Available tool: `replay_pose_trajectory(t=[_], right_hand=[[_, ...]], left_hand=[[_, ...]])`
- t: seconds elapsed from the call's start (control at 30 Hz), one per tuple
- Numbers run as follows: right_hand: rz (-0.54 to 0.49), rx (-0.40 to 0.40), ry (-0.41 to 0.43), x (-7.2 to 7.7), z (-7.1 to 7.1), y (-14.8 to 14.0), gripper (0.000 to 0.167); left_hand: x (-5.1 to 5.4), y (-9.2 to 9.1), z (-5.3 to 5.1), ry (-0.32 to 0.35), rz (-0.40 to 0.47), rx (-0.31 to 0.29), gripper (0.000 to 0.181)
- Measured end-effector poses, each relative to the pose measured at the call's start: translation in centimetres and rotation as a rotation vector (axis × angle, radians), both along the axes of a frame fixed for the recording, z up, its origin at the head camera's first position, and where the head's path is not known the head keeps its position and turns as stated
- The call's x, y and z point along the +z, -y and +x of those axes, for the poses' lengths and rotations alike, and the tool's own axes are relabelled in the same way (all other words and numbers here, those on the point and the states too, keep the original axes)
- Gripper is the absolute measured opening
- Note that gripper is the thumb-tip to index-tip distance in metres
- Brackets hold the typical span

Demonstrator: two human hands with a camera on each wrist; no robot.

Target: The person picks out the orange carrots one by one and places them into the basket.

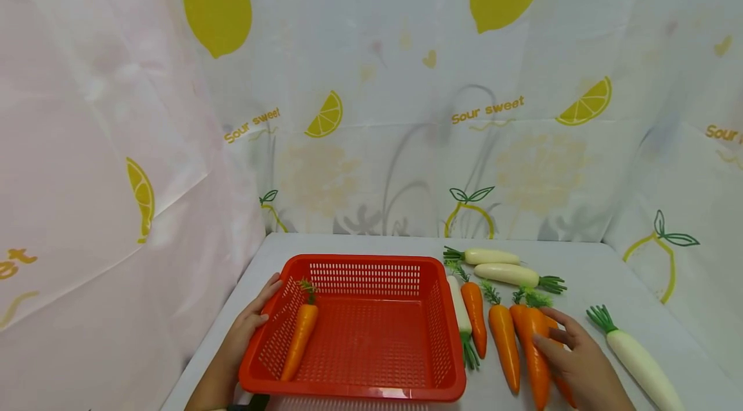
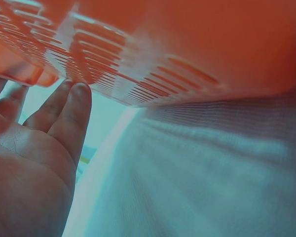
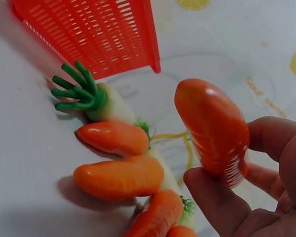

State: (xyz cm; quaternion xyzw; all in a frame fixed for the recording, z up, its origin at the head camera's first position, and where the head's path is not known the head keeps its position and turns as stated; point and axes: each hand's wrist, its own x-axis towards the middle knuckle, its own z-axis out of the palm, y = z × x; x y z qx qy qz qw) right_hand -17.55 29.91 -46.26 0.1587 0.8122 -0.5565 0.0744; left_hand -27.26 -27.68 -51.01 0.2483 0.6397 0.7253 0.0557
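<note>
In the head view my right hand [image 1: 580, 362] pinches an orange carrot [image 1: 535, 353] between thumb and fingers. The right wrist view has this carrot [image 3: 212, 131] lifted clear of the table, its blunt tip towards the camera. My left hand [image 1: 246, 327] rests against the left side of a red plastic basket [image 1: 360, 390]. Its fingers [image 2: 71, 111] lie fairly straight against the slotted wall in the left wrist view. Inside the basket, a single carrot [image 1: 300, 340] leans along the left. Other carrots [image 1: 504, 346] lie beside and partly beneath the held one.
Two white radishes [image 1: 505, 273] lie at the back right, and another white radish [image 1: 644, 366] lies by the right edge. One more radish [image 1: 458, 304] lies along the basket's right wall, next to a carrot [image 1: 475, 314]. A lemon-print curtain [image 1: 371, 172] surrounds the white table [image 1: 586, 269].
</note>
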Motion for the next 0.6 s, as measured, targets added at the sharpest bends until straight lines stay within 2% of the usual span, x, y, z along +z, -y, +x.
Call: replay_pose_trajectory(t=[0.1, 0.3, 0.4, 0.5, 0.6], right_hand=[[0.044, 0.013, -0.017, 0.1, -0.1, 0.5, 0.086], [0.034, 0.014, -0.057, 0.5, -0.6, 1.7, 0.08], [0.065, 0.019, -0.066, 0.7, -0.9, 2.3, 0.077], [0.094, 0.032, -0.068, 1.0, -1.1, 2.9, 0.076], [0.078, 0.043, -0.065, 1.2, -1.2, 3.5, 0.076]], left_hand=[[0.0, 0.0, 0.0, 0.007, -0.002, 0.005, 0.065], [0.3, -0.3, 0.0, 0.036, -0.016, 0.043, 0.066], [0.4, -0.3, 0.1, 0.036, -0.028, 0.057, 0.066], [0.4, -0.3, 0.1, 0.032, -0.03, 0.056, 0.066], [0.3, -0.1, 0.2, 0.027, -0.027, 0.047, 0.065]])
